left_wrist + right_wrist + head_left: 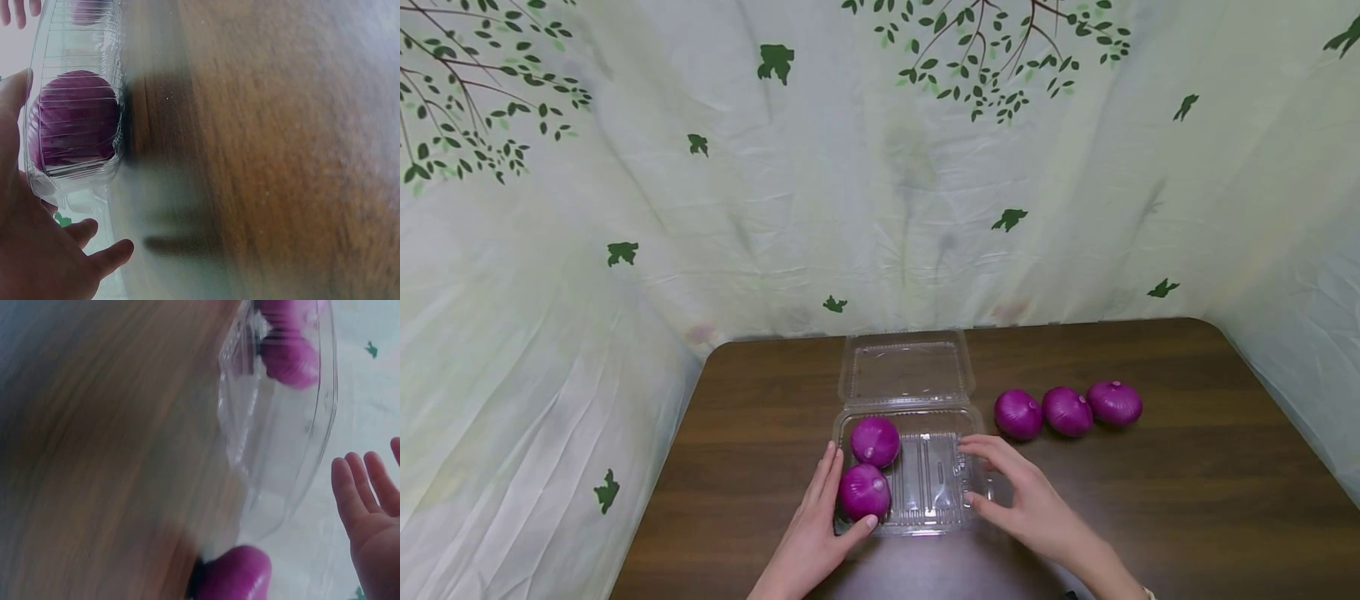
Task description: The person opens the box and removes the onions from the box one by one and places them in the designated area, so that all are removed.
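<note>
A clear plastic clamshell container (928, 483) lies on the table with its lid (912, 371) folded back. Inside, along its left side, sit two red onions, the rear one (875, 442) and the front one (864, 492). My left hand (811, 525) rests against the container's left side, fingers straight, its thumb by the front onion. In the left wrist view that hand lies along the wall, outside the onion (78, 119). My right hand (1026, 500) hovers at the right rim with fingers spread and nothing held; the right wrist view shows its palm (375, 531) apart from the container.
Three more red onions stand in a row right of the container: a near one (1018, 414), a middle one (1067, 411) and a far one (1115, 403). The brown wooden table (1210, 467) ends at a leaf-printed white curtain (895, 208) behind and at both sides.
</note>
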{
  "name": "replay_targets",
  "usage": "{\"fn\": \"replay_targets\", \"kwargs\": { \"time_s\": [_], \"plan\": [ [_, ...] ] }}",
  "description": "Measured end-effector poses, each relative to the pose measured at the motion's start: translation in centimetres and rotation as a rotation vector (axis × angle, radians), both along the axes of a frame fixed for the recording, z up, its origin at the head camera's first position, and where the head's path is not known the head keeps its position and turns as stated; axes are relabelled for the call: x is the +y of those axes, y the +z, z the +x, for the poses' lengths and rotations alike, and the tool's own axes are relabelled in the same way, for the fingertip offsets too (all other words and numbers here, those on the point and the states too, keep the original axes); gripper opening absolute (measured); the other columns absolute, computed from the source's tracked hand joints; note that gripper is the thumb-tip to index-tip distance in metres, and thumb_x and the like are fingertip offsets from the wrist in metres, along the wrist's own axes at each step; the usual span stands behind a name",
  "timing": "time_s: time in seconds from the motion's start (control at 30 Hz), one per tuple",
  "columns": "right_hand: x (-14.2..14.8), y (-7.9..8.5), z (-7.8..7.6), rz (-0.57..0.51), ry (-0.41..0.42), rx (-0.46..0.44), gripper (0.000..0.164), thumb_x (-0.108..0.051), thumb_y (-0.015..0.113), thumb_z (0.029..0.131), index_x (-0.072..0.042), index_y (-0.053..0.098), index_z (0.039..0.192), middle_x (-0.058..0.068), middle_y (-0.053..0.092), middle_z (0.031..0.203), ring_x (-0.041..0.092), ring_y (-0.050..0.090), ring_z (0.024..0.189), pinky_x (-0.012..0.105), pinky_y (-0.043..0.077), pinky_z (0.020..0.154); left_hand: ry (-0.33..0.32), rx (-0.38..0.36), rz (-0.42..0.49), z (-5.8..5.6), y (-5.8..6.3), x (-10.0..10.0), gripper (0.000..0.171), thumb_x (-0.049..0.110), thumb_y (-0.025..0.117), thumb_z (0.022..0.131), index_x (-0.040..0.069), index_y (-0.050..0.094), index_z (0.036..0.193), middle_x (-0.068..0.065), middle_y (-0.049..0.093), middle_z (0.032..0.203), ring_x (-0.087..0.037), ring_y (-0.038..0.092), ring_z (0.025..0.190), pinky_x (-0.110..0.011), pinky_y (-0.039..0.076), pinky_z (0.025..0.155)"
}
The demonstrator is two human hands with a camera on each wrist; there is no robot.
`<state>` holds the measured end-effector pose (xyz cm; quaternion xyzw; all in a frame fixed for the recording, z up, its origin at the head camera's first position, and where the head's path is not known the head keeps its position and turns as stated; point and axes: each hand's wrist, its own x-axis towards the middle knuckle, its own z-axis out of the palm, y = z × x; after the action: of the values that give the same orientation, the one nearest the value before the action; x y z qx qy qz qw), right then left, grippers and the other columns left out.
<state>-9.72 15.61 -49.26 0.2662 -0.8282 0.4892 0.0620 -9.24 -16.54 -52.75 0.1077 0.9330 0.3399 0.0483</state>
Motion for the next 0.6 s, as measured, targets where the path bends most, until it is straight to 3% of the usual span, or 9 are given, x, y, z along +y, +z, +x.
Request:
{"fn": "replay_targets", "kwargs": {
  "time_s": [0.2,0.43,0.6],
  "plan": [
    [-1.8,-0.2,0.1,-0.034,0.038,0.022,0.059,-0.009,0.077,0.084,-0.022,0.053,0.136,-0.003,0.051,0.14,0.017,0.051,0.126,0.038,0.05,0.093,0.008,-0.025,-0.018,0.0,0.0,0.0,0.105,0.07,0.063,0.082,0.021,0.014,0.16,0.009,0.001,0.165,-0.028,0.011,0.149,-0.063,0.027,0.108],
    [-3.8,-0.5,0.2,-0.059,0.091,-0.092,0.052,-0.014,0.073,0.09,-0.028,0.052,0.136,-0.009,0.049,0.14,0.015,0.05,0.126,0.04,0.05,0.095,0.015,-0.041,-0.023,-0.1,0.2,0.0,0.104,0.067,0.065,0.082,0.02,0.014,0.16,0.009,0.001,0.165,-0.027,0.012,0.149,-0.064,0.029,0.106],
    [-4.9,-0.9,-0.1,-0.043,0.127,-0.096,0.047,-0.015,0.07,0.092,-0.026,0.053,0.135,-0.004,0.051,0.139,0.015,0.051,0.124,0.04,0.051,0.094,0.006,-0.012,-0.012,-0.1,0.0,0.0,0.103,0.063,0.067,0.083,0.019,0.015,0.159,0.007,0.002,0.165,-0.027,0.014,0.148,-0.063,0.03,0.106]
  ]
}}
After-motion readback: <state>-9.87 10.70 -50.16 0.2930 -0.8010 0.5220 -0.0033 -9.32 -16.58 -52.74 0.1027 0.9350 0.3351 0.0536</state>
